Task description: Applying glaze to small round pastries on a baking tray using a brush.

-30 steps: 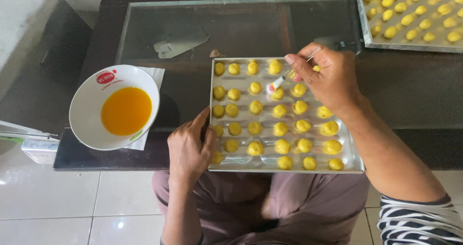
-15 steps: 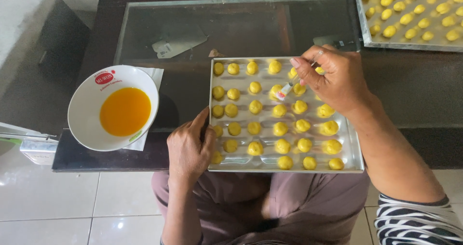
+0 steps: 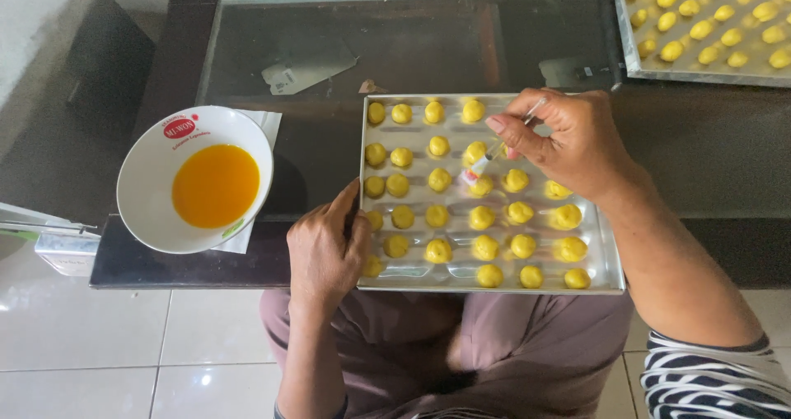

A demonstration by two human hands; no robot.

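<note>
Two hands work over one metal tray point(image 3: 606, 258) of small yellow dough balls point(image 3: 484, 247) set in rows. The right hand point(image 3: 568, 143) has its fingers point(image 3: 515, 135) closed on a thin brush point(image 3: 486, 162), whose tip rests on a ball just below the thumb. The left hand point(image 3: 323, 250) grips the tray's near left rim, fingers curled over the edge and touching the nearest balls there.

The tray overhangs the near edge of the dark glass surface point(image 3: 412, 48) above the person's lap, so a slack left grip or a hard press with the brush could tip it. The balls sit close together; a heavy stroke might dent one or smear glaze onto its neighbour. A white bowl point(image 3: 140, 172) of orange liquid stands well to the left of the left fingers, near the surface's edge, where a reaching arm could knock it. A second tray point(image 3: 634, 56) lies beyond the right fingers.
</note>
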